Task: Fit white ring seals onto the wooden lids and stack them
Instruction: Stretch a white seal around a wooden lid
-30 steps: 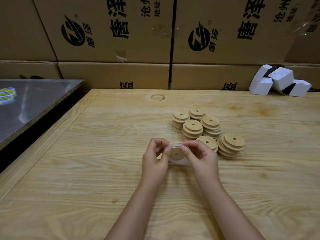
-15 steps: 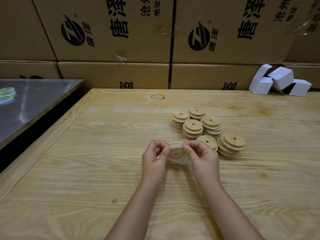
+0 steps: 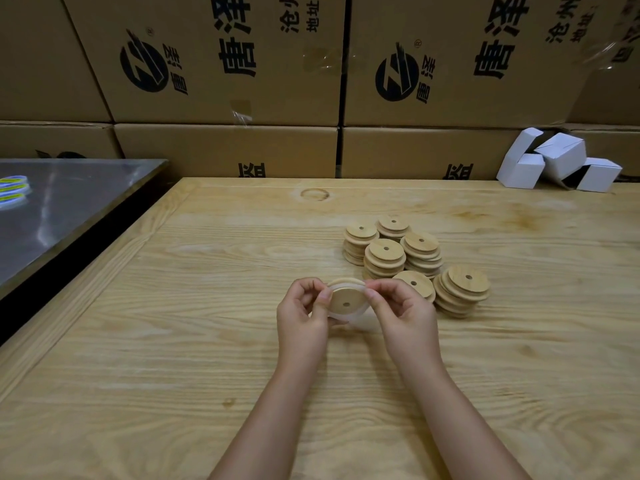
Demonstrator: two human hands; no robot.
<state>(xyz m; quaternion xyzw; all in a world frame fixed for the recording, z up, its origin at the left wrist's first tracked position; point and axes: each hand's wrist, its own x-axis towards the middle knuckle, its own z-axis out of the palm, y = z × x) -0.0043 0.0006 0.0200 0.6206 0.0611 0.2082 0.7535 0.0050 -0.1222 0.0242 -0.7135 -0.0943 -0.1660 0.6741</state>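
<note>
**Fig. 1. Seal going onto a lid, held just above the desk**

My left hand and right hand pinch 1 wooden lid by opposite edges, fingers curled, over the desk near the stacked lids. The white ring seal looks soft and stretchy, the lid light and stiff. I judge the rim the best hold.
</note>
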